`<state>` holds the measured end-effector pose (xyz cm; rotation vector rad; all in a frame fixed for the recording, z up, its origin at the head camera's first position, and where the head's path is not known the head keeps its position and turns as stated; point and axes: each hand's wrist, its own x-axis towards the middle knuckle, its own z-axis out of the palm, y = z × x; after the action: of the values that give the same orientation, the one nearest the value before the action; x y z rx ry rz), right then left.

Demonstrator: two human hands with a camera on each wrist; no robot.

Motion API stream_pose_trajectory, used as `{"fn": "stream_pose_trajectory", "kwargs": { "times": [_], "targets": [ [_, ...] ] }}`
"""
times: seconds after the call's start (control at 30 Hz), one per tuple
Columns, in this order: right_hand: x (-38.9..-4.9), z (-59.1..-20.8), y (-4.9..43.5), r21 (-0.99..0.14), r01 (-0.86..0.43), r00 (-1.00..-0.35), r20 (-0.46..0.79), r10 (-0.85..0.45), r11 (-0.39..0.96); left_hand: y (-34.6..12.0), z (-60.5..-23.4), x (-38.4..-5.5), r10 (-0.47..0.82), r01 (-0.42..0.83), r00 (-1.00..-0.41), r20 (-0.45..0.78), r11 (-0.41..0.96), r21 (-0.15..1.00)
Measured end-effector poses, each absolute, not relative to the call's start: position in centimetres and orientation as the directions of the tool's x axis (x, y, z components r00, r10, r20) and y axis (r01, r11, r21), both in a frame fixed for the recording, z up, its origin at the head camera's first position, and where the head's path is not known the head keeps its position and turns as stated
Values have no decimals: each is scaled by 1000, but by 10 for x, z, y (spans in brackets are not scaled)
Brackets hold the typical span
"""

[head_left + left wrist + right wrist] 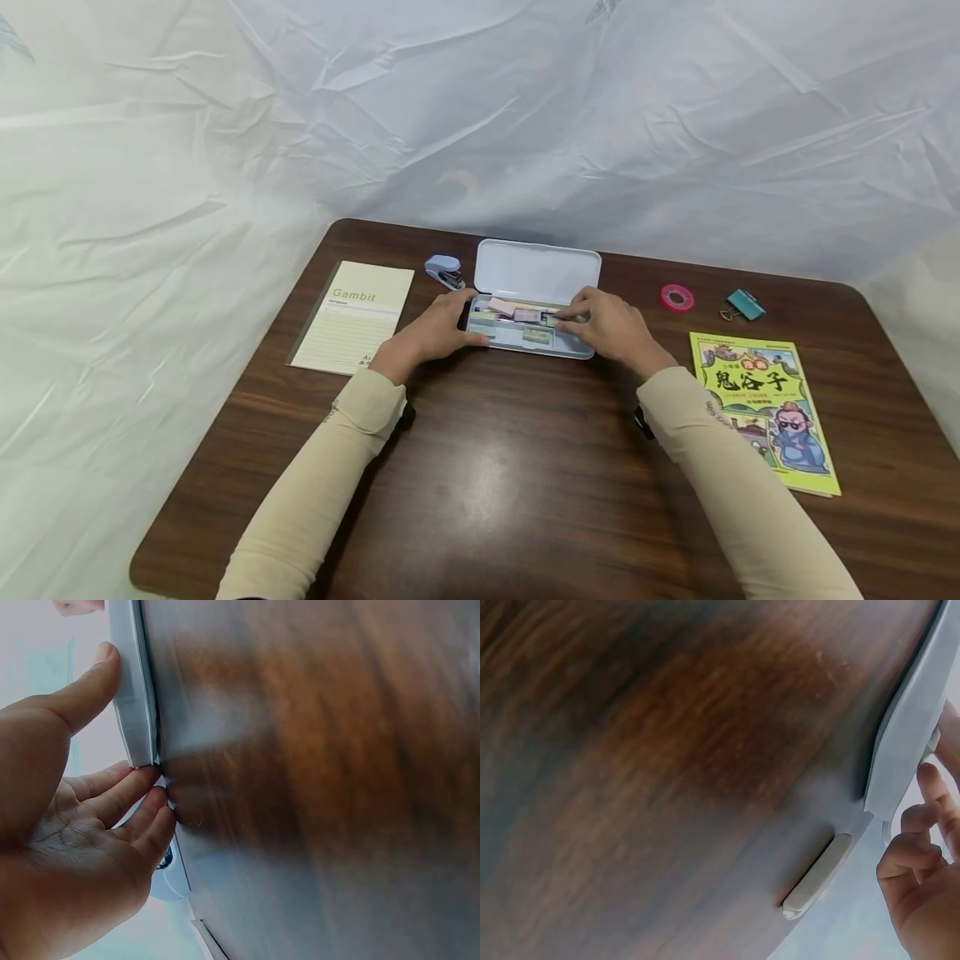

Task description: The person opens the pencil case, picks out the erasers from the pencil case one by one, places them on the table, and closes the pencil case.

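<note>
A white pencil case (536, 271) lies with its lid raised, holding a pinkish eraser (501, 307), a second labelled one (527, 316) and a greenish block (537, 336). My left hand (441, 325) grips the left end, thumb on the front wall and fingertips against the end. Over the right end, my right hand (611, 323) reaches inside with thumb and index finger together on a slim dark thing (573, 317). I cannot tell what that is. In the right wrist view the other fingers (911, 851) are curled beside the case.
Left of the case are a light-blue stapler (443, 268) and a cream notebook (352, 317). To the right lie a pink tape roll (665, 295), a teal binder clip (746, 304) and a yellow-green comic book (765, 412). White sheeting (525, 125) hangs behind the dark wooden table (487, 517).
</note>
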<state>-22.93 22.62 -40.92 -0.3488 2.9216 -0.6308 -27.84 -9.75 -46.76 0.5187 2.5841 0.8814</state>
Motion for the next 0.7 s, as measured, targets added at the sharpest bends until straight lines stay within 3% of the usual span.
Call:
{"fn": "stream_pose_trajectory", "kwargs": {
  "times": [0.7],
  "targets": [
    [-232, -407, 225, -513, -200, -953, -96, -287, 835, -95, -466, -278, 448, 215, -865, -227, 738, 639]
  ]
}}
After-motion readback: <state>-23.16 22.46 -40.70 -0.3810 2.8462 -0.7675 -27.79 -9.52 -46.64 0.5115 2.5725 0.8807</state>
